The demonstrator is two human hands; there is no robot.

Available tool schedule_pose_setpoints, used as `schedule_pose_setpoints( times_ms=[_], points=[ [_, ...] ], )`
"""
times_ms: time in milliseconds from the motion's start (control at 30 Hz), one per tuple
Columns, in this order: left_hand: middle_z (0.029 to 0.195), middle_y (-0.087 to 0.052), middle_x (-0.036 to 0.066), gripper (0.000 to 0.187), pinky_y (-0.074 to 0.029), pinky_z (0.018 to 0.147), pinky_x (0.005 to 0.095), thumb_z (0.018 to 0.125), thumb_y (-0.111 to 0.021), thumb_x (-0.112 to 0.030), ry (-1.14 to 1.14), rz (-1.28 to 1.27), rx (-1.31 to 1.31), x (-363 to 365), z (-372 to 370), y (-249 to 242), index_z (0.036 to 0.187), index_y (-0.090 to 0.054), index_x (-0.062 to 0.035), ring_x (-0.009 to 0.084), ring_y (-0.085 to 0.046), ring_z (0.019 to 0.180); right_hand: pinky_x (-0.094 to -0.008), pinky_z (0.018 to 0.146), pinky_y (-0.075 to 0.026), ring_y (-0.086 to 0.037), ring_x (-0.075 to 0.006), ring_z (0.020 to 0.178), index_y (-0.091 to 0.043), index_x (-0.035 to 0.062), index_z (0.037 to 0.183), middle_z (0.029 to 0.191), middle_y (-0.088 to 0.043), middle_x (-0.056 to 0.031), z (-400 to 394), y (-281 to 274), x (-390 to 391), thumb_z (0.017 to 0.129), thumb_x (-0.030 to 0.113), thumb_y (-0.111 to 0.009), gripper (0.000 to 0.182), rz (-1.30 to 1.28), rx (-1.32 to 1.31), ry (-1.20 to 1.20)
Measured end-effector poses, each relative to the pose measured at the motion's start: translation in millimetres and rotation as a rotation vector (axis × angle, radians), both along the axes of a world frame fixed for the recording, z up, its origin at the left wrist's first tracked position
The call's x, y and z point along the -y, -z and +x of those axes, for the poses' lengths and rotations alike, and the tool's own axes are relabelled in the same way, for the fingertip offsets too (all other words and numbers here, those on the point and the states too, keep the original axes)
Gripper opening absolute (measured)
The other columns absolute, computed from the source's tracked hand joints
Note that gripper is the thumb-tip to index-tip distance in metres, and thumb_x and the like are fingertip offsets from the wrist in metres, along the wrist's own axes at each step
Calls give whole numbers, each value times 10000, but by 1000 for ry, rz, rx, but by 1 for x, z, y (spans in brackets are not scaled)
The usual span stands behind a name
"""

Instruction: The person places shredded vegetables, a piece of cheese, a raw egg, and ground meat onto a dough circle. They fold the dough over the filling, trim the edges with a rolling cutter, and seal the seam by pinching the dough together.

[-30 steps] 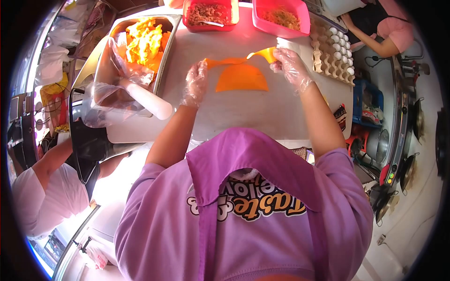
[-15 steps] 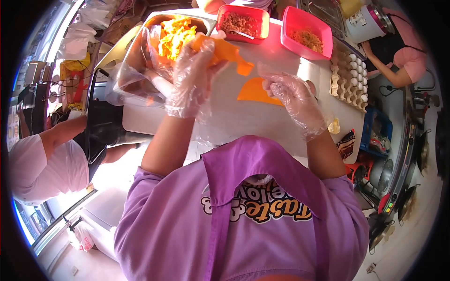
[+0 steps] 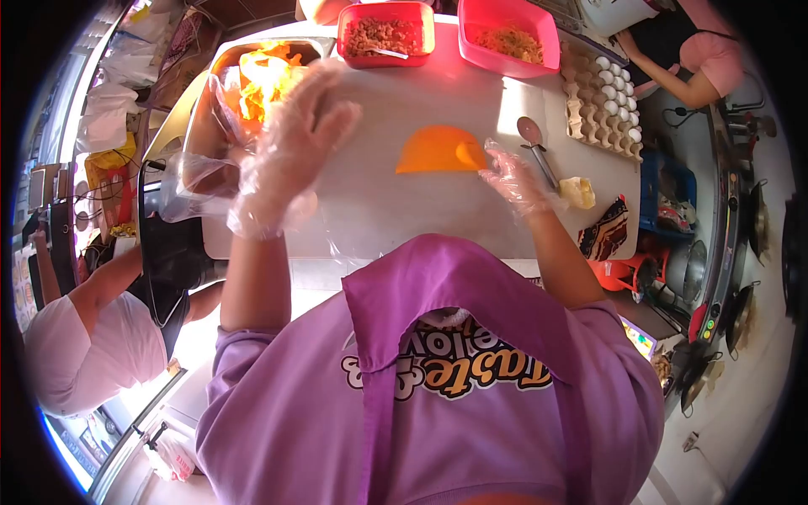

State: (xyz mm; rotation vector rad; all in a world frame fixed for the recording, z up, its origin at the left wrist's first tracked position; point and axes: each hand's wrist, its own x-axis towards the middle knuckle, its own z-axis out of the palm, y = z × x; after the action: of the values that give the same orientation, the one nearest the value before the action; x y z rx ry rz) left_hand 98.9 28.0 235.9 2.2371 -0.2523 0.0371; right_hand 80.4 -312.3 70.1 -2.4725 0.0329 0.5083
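Observation:
A half-moon sheet of orange dough (image 3: 433, 151) lies flat on the pale table, with a small lighter rounded patch near its right end. At that end my right hand (image 3: 513, 178), in a clear plastic glove, has its curled fingertips on the dough's edge. My left hand (image 3: 290, 139), gloved the same way, is raised beside the metal tray (image 3: 318, 52), its fingers apart and nothing visible in them. Bright orange dough pieces (image 3: 265, 80) are heaped in that tray, partly behind the left hand. Clear plastic (image 3: 198, 181) hangs over the tray's near side.
A red tub of minced filling (image 3: 385, 38) and a pink tub of shreds (image 3: 509, 46) stand at the back. On the right are an egg tray (image 3: 589, 105), a pastry wheel (image 3: 534, 143) and a yellowish lump (image 3: 577, 193). Other people stand left (image 3: 101, 345) and right (image 3: 707, 63).
My left hand has moved left toward the tray, and the orange strip it held is no longer seen in it. My right hand has drawn back, uncovering the dough's right end. The view has shifted.

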Motion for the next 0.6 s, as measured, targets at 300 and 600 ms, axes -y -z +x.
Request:
schedule_pose_setpoints(
  times_ms=[300,600],
  points=[
    [1281,-505,143,559,-383,981,411,792,-654,-235,66,229,-286,62,-36,166,1303,-455,-126,334,-456,1199,-405,841,-481,-577,-316,988,-584,76,1039,1082,-610,-93,-7,71,19,743,104,-676,311,9,459,-171],
    [936,-652,31,196,-426,810,402,778,-638,-186,101,437,54,54,-26,229,973,-643,-170,250,-608,900,-379,767,-507,-614,-310,869,-658,53,918,970,-643,-98,-2,75,27,763,75,-659,157,119,499,-207]
  ],
)
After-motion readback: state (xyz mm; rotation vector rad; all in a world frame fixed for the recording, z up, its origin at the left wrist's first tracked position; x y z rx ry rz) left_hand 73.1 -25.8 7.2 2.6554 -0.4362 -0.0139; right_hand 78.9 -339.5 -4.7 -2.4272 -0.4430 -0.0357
